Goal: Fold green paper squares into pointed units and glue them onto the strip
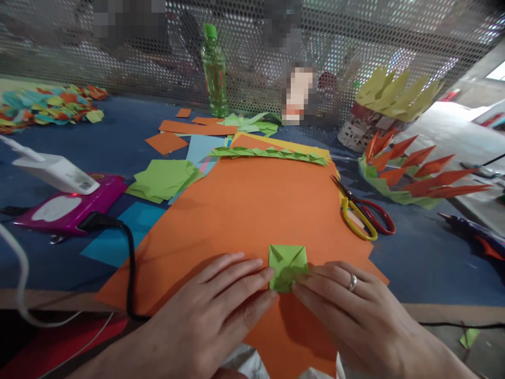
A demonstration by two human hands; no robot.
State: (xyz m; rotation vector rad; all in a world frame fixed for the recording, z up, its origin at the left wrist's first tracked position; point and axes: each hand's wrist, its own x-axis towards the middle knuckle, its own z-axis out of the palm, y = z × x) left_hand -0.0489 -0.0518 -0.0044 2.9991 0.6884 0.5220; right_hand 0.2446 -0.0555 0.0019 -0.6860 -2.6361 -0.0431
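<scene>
A small folded green paper square (pixel 287 265) lies on a large orange sheet (pixel 244 210) near the table's front edge. My left hand (pixel 221 305) rests flat on the orange sheet, its fingertips pressed against the green piece's left edge. My right hand (pixel 355 310), with a ring on one finger, pinches the piece's lower right corner with its fingertips. Both hands hold the green paper down between them.
Scissors with yellow and red handles (pixel 363 210) lie right of the orange sheet. A green paper stack (pixel 163 180), a green folded strip (pixel 268 152), a bottle (pixel 214 68), a pink device with black cable (pixel 67 208), and orange-spiked paper crafts (pixel 414 168) surround it. A mesh screen (pixel 394 31) backs the table.
</scene>
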